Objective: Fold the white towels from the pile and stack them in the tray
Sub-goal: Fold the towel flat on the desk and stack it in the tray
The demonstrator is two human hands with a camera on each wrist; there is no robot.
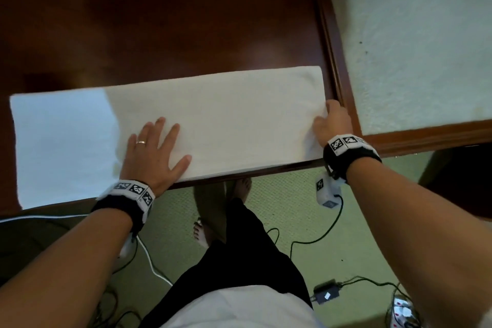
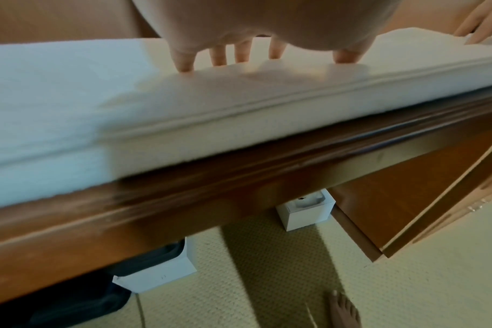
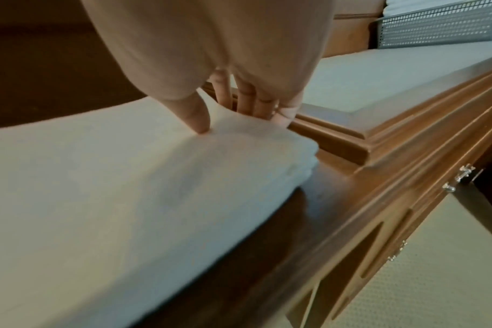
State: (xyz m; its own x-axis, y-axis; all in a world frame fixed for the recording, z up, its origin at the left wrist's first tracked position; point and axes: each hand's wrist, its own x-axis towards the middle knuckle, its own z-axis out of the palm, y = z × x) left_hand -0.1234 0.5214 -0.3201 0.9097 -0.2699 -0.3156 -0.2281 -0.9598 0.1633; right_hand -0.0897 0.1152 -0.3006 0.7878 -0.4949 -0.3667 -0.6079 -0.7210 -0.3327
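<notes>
The white towel [image 1: 213,120] lies flat on the dark wooden table [image 1: 186,21], folded into a long band along the near edge. Its long axis runs left to right across the person; the right end stops just beside the raised wooden frame [image 1: 332,61].

Hand states:
1. Left hand [image 1: 154,152] — fingers straight and spread, palm pressing down on the band left of its middle.
2. Right hand [image 1: 332,122] — grasping the right end, thumb on top and fingers curled around the edge, as the right wrist view shows.

Handling, as judged: the towel is soft, light and limp. The near edge shows at least 2 stacked layers, so the band will sag and the layers may slide apart unless every layer is taken together. Grip at the end corners — not mid-span.

A perforated metal tray [image 3: 435,26] stands well apart, beyond the frame.
</notes>
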